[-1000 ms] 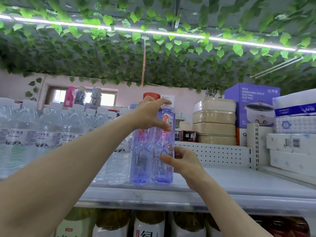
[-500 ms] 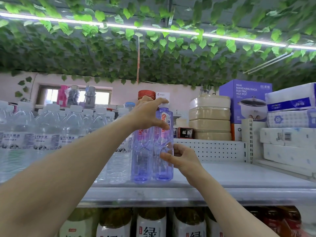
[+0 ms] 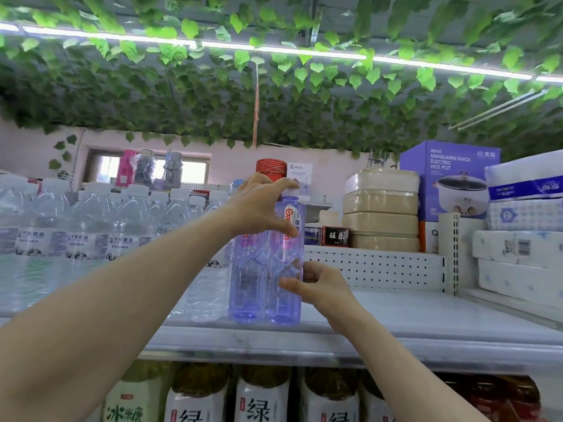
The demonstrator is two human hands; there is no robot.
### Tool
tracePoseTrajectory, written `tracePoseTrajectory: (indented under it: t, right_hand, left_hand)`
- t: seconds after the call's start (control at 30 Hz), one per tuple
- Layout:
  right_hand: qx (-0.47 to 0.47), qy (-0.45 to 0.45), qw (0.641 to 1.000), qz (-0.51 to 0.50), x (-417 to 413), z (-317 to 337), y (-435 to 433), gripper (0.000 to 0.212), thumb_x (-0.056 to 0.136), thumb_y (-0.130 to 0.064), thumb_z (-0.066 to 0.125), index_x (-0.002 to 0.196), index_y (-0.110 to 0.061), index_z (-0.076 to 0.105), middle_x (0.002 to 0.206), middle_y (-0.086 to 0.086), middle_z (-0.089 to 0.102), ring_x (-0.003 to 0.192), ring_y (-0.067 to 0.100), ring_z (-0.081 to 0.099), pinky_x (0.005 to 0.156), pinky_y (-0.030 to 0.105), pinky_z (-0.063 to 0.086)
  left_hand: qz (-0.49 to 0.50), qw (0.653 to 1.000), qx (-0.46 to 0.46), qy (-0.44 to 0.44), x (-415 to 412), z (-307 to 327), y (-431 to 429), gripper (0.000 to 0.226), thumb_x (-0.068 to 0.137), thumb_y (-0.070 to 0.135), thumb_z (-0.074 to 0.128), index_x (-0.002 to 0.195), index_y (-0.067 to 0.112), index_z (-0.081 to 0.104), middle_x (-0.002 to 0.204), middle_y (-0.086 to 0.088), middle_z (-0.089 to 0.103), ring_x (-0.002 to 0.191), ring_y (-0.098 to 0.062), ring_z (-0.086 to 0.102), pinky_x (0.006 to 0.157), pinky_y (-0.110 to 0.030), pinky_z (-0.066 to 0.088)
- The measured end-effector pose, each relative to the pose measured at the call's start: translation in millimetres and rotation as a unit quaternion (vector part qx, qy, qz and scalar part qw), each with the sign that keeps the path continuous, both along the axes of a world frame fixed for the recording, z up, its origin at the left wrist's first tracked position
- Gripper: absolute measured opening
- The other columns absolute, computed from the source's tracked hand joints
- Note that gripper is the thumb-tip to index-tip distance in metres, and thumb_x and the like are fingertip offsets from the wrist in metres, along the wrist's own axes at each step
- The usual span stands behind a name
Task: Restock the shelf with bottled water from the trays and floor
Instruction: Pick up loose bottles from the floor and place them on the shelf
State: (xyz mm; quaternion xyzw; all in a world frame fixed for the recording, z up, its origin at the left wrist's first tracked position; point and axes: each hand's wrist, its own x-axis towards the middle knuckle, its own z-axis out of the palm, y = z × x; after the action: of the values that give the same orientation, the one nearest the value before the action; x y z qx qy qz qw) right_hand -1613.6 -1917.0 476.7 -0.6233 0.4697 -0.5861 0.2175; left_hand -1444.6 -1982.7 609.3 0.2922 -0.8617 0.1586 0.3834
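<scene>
Two purple-tinted water bottles stand upright side by side on the grey top shelf (image 3: 426, 318). My left hand (image 3: 259, 205) grips the right purple bottle (image 3: 285, 296) at its cap and neck, thumb on the label. My right hand (image 3: 320, 284) holds that bottle's lower body, fingers curled around its right side. The left purple bottle (image 3: 245, 287) touches it and is partly hidden behind my left wrist. Several clear water bottles (image 3: 91, 233) with white caps fill the shelf to the left.
Stacked beige containers (image 3: 380, 214) and a purple hot pot box (image 3: 451, 178) stand behind a white perforated divider (image 3: 380, 266). Tissue packs (image 3: 524, 239) sit at right. Tea bottles (image 3: 262, 397) fill the shelf below. Bare shelf surface lies right of the purple bottles.
My hands and the purple bottles have barely shifted. The view has drifted slightly.
</scene>
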Motion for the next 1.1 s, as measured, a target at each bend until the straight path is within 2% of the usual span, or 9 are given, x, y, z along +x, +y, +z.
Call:
tracePoseTrajectory:
  t: [0.13,0.3,0.4,0.57,0.67,0.73,0.83,0.93,1.1]
  right_hand:
    - [-0.001,0.015,1.0,-0.002,-0.9,-0.7,0.6,0.025,0.081,-0.017,0.085,0.104,-0.015,0.075,0.077,-0.01,0.075,0.077,0.003,0.072,0.068,0.015,0.052]
    - [-0.005,0.027,1.0,-0.016,-0.1,-1.8,0.2,0.025,0.08,-0.02,0.087,0.101,-0.014,0.076,0.089,-0.002,0.079,0.084,0.009,0.074,0.072,0.018,0.053]
    - [-0.005,0.06,0.997,-0.037,0.5,-0.6,4.3,0.021,0.08,-0.028,0.086,0.097,-0.02,0.076,0.087,-0.005,0.078,0.083,0.007,0.073,0.069,0.016,0.053]
    - [0.03,0.113,0.992,-0.056,-2.1,8.4,10.4,0.018,0.084,-0.036,0.082,0.094,-0.027,0.071,0.083,-0.012,0.073,0.081,0.005,0.068,0.089,0.035,0.059]
    - [0.037,0.169,0.979,-0.107,-6.5,17.1,24.4,0.061,0.081,-0.051,0.08,0.13,-0.019,0.062,0.113,-0.003,0.069,0.104,0.015,0.065,0.099,0.038,0.053]
    - [0.023,0.207,0.968,-0.141,-10.8,24.9,40.6,0.077,0.082,-0.053,0.078,0.143,-0.013,0.053,0.133,0.002,0.063,0.119,0.019,0.061,0.103,0.038,0.048]
    - [0.011,0.285,0.938,-0.199,-15.3,36.3,68.8,0.079,0.088,-0.058,0.07,0.147,-0.011,0.047,0.147,0.006,0.054,0.132,0.025,0.054,0.108,0.043,0.045]
    - [0.021,0.356,0.904,-0.236,-13.8,41.7,102.1,0.08,0.091,-0.062,0.061,0.151,-0.012,0.042,0.151,0.009,0.05,0.137,0.029,0.049,0.108,0.044,0.045]
    - [0.035,0.394,0.879,-0.266,-0.8,24.9,173.4,0.075,0.092,-0.055,0.065,0.153,-0.021,0.038,0.155,0.011,0.042,0.142,0.029,0.041,0.112,0.046,0.041]
  left_hand:
    - [0.007,1.0,0.019,0.01,0.1,-3.3,8.2,0.103,0.064,0.062,0.081,0.15,0.037,0.031,0.133,-0.004,0.055,0.134,-0.024,0.028,0.103,-0.041,0.03]
    - [0.041,0.999,0.018,0.021,-1.2,-8.5,20.4,0.103,0.066,0.062,0.08,0.152,0.036,0.03,0.137,-0.004,0.055,0.138,-0.026,0.026,0.111,-0.046,0.028]
    - [0.065,0.997,0.016,0.029,-2.9,-14.5,28.0,0.102,0.069,0.06,0.078,0.154,0.036,0.026,0.145,-0.005,0.051,0.145,-0.026,0.02,0.116,-0.048,0.025]
    - [0.116,0.991,-0.043,0.054,-8.6,-35.7,54.4,0.092,0.078,0.055,0.075,0.154,0.031,0.029,0.15,-0.004,0.048,0.151,-0.027,0.01,0.121,-0.043,0.013]
    - [0.111,0.988,-0.044,0.101,-6.5,-54.7,71.4,0.088,0.079,0.055,0.075,0.152,0.027,0.035,0.151,-0.002,0.047,0.152,-0.027,0.011,0.123,-0.043,0.012]
    - [0.112,0.986,-0.01,0.127,-1.0,-65.6,83.9,0.087,0.078,0.054,0.076,0.15,0.024,0.039,0.152,-0.003,0.046,0.151,-0.026,0.015,0.122,-0.04,0.013]
    - [0.107,0.98,0.037,0.163,9.4,-81.1,106.0,0.078,0.081,0.051,0.074,0.146,0.019,0.045,0.146,-0.005,0.05,0.143,-0.026,0.028,0.116,-0.034,0.018]
    - [0.094,0.969,0.093,0.208,21.0,-98.3,127.9,0.066,0.087,0.051,0.068,0.141,0.018,0.05,0.143,-0.004,0.052,0.137,-0.026,0.035,0.114,-0.037,0.025]
    - [0.084,0.963,0.148,0.207,43.2,-132.8,181.8,0.059,0.09,0.045,0.068,0.137,0.015,0.052,0.142,-0.007,0.052,0.135,-0.026,0.04,0.113,-0.037,0.026]
